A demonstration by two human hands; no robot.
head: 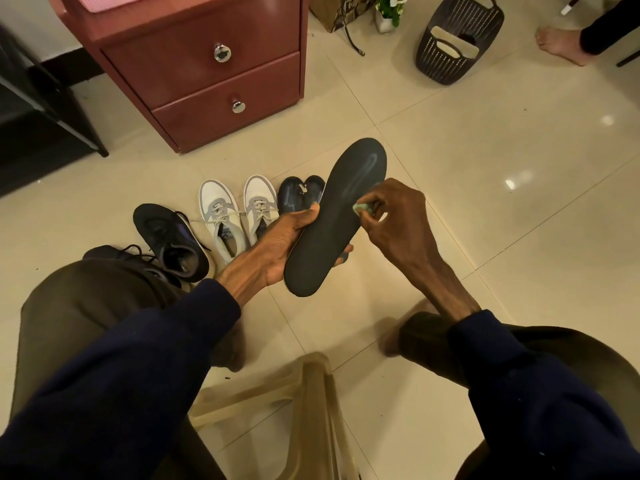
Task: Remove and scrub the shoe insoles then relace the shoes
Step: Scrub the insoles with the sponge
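Over the pale tiled floor [485, 188] I hold the dark insole [332, 223] up, heel clasped in my left hand [277, 247], its long axis running away from me, my right hand [398, 220] pinching a small green scrubber [362, 208] against its right edge.

Tiled floor [485, 174]: white sneakers [239, 213] side by side at frame centre; black shoe [171, 237] just left; dark insoles [299, 195] just right. Red drawer cabinet [207, 64] upper left; dark basket [457, 39] upper right
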